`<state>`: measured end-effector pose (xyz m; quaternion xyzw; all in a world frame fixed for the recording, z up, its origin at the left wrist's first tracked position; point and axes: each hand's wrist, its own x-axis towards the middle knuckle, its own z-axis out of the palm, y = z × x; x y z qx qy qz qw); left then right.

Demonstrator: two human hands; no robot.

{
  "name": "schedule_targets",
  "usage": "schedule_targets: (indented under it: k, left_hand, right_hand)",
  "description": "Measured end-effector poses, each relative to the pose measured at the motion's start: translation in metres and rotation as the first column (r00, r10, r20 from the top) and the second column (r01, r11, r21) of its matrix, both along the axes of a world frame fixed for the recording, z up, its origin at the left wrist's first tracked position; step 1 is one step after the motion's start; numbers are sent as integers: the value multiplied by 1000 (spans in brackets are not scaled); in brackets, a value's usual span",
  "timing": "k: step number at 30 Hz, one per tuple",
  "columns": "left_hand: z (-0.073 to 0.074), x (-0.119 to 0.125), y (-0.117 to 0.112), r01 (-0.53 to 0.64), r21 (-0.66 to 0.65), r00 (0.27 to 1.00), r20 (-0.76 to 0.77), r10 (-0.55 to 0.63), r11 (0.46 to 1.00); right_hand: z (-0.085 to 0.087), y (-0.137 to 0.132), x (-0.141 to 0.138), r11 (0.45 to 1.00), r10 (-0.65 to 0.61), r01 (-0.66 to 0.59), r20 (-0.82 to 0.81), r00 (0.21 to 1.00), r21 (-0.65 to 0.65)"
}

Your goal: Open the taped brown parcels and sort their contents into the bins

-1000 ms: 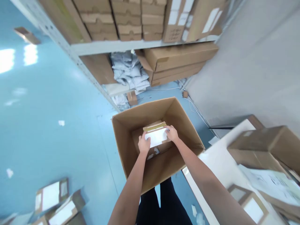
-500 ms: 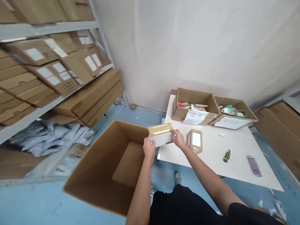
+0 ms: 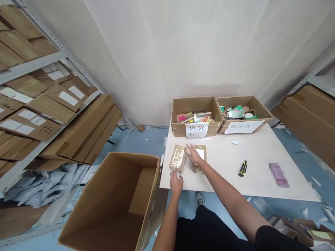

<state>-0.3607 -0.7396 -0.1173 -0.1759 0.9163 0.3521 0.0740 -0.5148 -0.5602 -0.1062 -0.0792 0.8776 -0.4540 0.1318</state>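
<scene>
A small taped cardboard box (image 3: 178,158) lies on the white table (image 3: 222,184) near its left edge. My left hand (image 3: 176,183) is at the box's near end, fingertips touching or very close to it, thumb apart. My right hand (image 3: 194,155) has its fingers spread between that box and a second small cardboard box (image 3: 202,149) with a white label. It partly covers the second box, and neither hand is closed around anything. Whether the right fingertips touch either box, I cannot tell.
Two open cartons, a left one (image 3: 180,130) and a right one (image 3: 222,129), stand at the table's back, filled with small packages. A yellow-black box cutter (image 3: 243,168) and a blurred purple item (image 3: 278,175) lie rightward. A large open carton (image 3: 151,212) stands left, beside loaded shelves (image 3: 34,66).
The small taped box came down from above the large carton's edge onto the table, beside the labelled box. Both hands have loosened from it. The view has turned right.
</scene>
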Motion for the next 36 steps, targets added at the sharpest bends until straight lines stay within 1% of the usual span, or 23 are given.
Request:
schedule_targets:
  k: [1, 3, 6, 8, 10, 11, 13, 16, 19, 22, 24, 25, 27, 30, 33, 34, 36]
  left_hand:
    - [2, -2, 2, 15, -7, 1000, -13, -15, 1000]
    - [12, -12, 2, 57, -14, 997, -54, -58, 998]
    - [30, -34, 5, 111, -29, 987, -114, -113, 993]
    - [38, -49, 12, 143, -40, 980, -132, -147, 989]
    - [42, -65, 24, 191, -44, 972, -131, -195, 981]
    - [41, -72, 31, 224, -43, 966, -125, -228, 974]
    - [36, -86, 47, 307, -34, 946, -95, -309, 951]
    - [19, -106, 70, 433, -5, 902, 8, -433, 902]
    - [-4, -124, 86, 514, 22, 849, 133, -512, 858]
    - [-26, -138, 95, 592, 66, 779, 209, -591, 804]
    - [-37, -143, 98, 640, 98, 735, 211, -645, 762]
    - [-41, -144, 100, 654, 101, 724, 206, -658, 750]
    - [-48, -143, 106, 663, 90, 721, 189, -667, 743]
    - [-52, -138, 120, 679, 93, 714, 146, -685, 728]
    - [-52, -136, 139, 713, 81, 681, 156, -715, 697]
    - [-51, -136, 145, 723, 51, 673, 176, -718, 689]
    - [-48, -138, 154, 743, -61, 664, 201, -721, 667]
  right_hand:
    - [2, 7, 1, 1000, 6, -6, -5, 1000, -7]
    - [7, 18, 5, 1000, 7, -7, -16, 1000, -16]
    - [16, 27, 7, 1000, 8, -9, -55, 998, -23]
    - [23, 33, 6, 1000, 13, -15, -102, 995, -25]
    - [30, 43, 2, 1000, 2, -5, -154, 988, -20]
    - [33, 50, 0, 1000, -12, 10, -177, 984, -13]
    - [41, 71, -3, 998, -58, 61, -214, 975, 10]
    - [51, 113, -3, 981, -162, 181, -232, 959, 64]
    - [60, 163, 10, 938, -287, 318, -210, 935, 136]
    - [61, 208, 33, 875, -397, 431, -183, 899, 219]
    - [58, 233, 51, 830, -465, 495, -171, 869, 258]
    - [54, 244, 60, 807, -499, 525, -165, 851, 271]
    - [44, 263, 76, 765, -559, 577, -152, 815, 287]
    - [23, 288, 93, 716, -623, 626, -123, 773, 309]
    - [-2, 312, 101, 691, -653, 631, -71, 754, 351]
    - [-9, 321, 102, 688, -657, 624, -45, 752, 370]
    - [-25, 340, 104, 693, -660, 598, 22, 751, 402]
